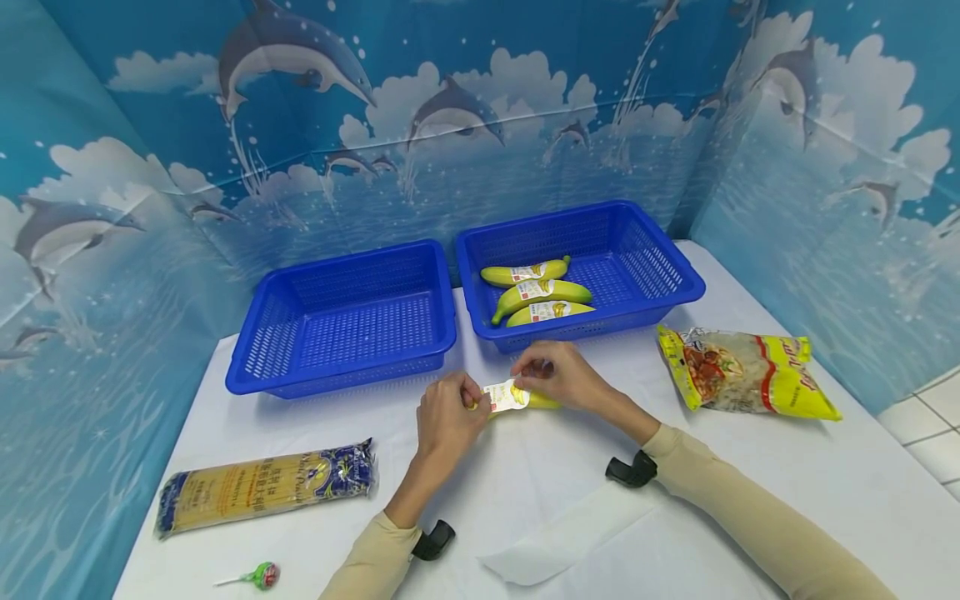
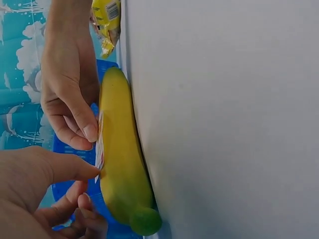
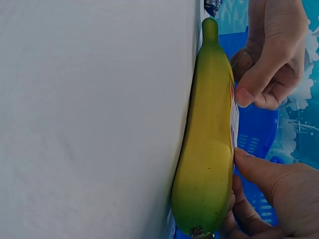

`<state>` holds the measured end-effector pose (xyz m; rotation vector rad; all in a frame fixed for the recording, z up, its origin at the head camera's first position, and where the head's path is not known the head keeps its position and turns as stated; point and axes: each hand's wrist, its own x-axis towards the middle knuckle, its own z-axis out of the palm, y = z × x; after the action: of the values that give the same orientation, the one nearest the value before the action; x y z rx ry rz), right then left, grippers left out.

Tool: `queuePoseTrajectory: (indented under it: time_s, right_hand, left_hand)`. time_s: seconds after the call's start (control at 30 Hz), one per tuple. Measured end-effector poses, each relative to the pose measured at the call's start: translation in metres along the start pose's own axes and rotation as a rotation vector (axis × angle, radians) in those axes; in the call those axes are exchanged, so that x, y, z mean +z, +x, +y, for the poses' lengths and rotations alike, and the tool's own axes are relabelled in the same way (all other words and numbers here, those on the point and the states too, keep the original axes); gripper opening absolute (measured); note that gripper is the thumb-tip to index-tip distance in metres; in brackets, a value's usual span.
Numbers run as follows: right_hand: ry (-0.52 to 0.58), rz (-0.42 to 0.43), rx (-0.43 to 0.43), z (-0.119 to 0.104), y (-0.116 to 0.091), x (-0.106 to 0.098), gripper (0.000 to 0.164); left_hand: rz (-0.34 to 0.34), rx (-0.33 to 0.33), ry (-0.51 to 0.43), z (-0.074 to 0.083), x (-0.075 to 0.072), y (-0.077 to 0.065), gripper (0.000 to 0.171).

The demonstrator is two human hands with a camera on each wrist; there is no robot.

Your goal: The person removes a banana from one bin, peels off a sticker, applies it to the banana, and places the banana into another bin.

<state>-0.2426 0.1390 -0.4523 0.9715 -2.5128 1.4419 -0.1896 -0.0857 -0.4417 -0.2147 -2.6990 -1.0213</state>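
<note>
A yellow banana (image 1: 546,402) with green ends lies on the white table, and a white banana-print label (image 1: 507,396) sits along its upper side. My left hand (image 1: 452,414) holds the banana near its stem end, thumb at the label's left edge. From the other side my right hand (image 1: 564,377) holds it, with the thumb (image 3: 249,162) at the label's right edge. In both wrist views the other fingers curl at the banana's far side, partly hidden.
Three labelled bananas (image 1: 543,290) lie in the right blue basket (image 1: 660,304); another blue basket (image 1: 341,367) stands left. Around the table are a pasta pack (image 1: 262,487), a lollipop (image 1: 266,575), a yellow food bag (image 1: 742,371) and a white paper strip (image 1: 555,542).
</note>
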Motion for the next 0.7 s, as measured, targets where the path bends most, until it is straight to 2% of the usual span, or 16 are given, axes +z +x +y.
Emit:
queuePoseTrajectory:
  time_s: [0.17,0.4,0.57,0.7]
  right_hand:
    - [0.016,-0.018,-0.018,0.002,0.000,-0.001,0.011]
    - [0.010,-0.065,-0.011,0.001,-0.001,-0.005,0.011]
    - [-0.013,-0.096,-0.024,0.003,-0.003,-0.007,0.012]
    - [-0.010,-0.118,-0.002,0.003,-0.003,-0.008,0.015]
  left_hand:
    - [-0.011,0.075,-0.061,-0.004,-0.001,0.000,0.013]
    - [-0.071,0.062,-0.100,-0.006,-0.005,-0.001,0.018]
    - [-0.095,0.093,-0.126,-0.010,-0.006,0.000,0.023]
    - [-0.115,0.105,-0.133,-0.012,-0.006,0.000,0.025]
